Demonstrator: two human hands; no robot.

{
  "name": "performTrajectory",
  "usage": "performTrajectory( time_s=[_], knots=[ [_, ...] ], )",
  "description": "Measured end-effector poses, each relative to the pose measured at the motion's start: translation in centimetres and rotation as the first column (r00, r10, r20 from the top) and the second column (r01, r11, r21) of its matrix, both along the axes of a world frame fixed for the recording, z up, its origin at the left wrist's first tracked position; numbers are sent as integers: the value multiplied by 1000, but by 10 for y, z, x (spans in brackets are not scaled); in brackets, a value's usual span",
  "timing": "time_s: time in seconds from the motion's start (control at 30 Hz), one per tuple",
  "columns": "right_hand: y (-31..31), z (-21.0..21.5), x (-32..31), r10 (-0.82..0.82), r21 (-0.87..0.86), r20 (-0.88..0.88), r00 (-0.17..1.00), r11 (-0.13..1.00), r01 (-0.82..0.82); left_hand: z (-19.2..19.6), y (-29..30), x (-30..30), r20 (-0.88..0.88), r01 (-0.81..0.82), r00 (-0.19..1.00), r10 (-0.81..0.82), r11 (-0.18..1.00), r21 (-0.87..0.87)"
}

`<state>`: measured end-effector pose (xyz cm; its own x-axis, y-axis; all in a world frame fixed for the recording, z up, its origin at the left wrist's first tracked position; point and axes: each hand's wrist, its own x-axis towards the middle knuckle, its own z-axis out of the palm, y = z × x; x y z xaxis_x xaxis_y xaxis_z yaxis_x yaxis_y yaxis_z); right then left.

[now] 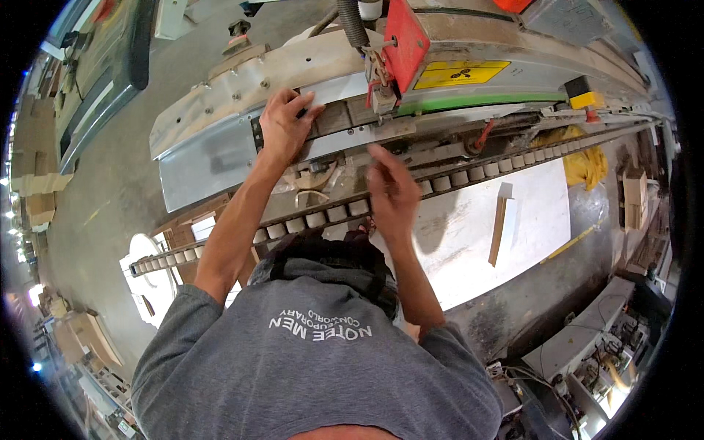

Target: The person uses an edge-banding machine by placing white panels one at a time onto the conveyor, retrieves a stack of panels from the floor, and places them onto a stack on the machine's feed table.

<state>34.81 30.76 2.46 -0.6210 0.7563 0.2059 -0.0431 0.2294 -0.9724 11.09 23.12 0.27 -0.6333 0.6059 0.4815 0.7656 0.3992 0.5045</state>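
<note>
My left hand (pixel 284 129) reaches over the metal bed (pixel 205 158) of a long machine. Its fingers are bent and its thumb points right, at the edge of a dark slot in the bed. A small dark patch shows between thumb and fingers, but what they grip is hidden. Just right of the hand is a grey-brown block (pixel 334 119) set in the bed. My right hand (pixel 394 192) hovers lower and to the right, over the rail of rollers (pixel 336 213). Motion smears its fingers, and nothing can be made out in them.
A red guard plate (pixel 405 45) and a ribbed hose (pixel 353 23) stand above the bed. A yellow-black switch box (pixel 584 94) sits at the far right. A white board (pixel 469 253) with a narrow strip (pixel 500 227) on it lies beyond the rollers, near a yellow cloth (pixel 585 165).
</note>
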Motion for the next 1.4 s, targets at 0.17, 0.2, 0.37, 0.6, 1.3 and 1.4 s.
performTrajectory(
  time_s=[0.17, 0.2, 0.37, 0.6, 1.3, 1.4],
  knots=[
    [35, -16, 97, -325, -66, 144, 935, 939, 337, -3, 14, -1, -19, 75, 997, -76, 997, -22],
    [43, -13, 115, -380, -31, 226, 897, 917, 397, -7, 21, -4, -87, 121, 989, -119, 993, 14],
    [93, -51, 194, -670, 354, 369, 644, 742, 569, -7, 46, -2, -111, 187, 978, -178, 980, 68],
    [162, -127, 287, -704, 640, 672, 228, 708, 297, 13, 62, 13, -140, 232, 965, -223, 971, 53],
    [-51, 9, -121, 298, 574, 383, 875, 665, -478, 22, -216, -12, 163, -243, 964, 212, 948, 206],
    [-76, -4, -181, 358, 691, 306, 882, 554, -464, 29, -229, -18, 221, -293, 941, 255, 943, 159]
  ],
)
